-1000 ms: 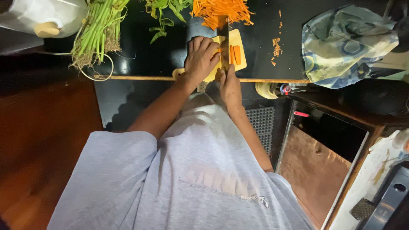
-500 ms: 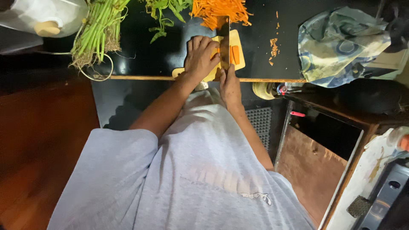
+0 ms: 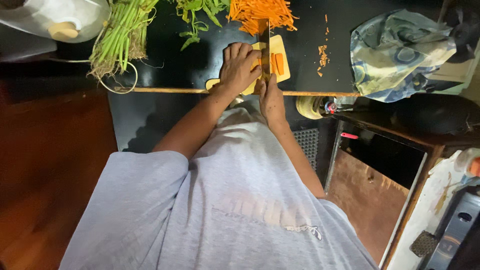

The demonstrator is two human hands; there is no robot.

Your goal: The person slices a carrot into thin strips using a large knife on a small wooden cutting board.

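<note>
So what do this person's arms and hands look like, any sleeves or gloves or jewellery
Both hands, the left hand and the right hand, are bare, with no gloves. No rings or watch can be made out. The forearms are uncovered; short, loose sleeves of a light grey T-shirt end around the elbows.

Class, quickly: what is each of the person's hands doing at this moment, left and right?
Left hand: flat, palm down, pressing carrot pieces onto the cutting board.
Right hand: closed around the handle of the knife.

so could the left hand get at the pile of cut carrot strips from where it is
Probably yes: the left hand rests on the cutting board, and the carrot strips lie just beyond it with nothing between.
</note>
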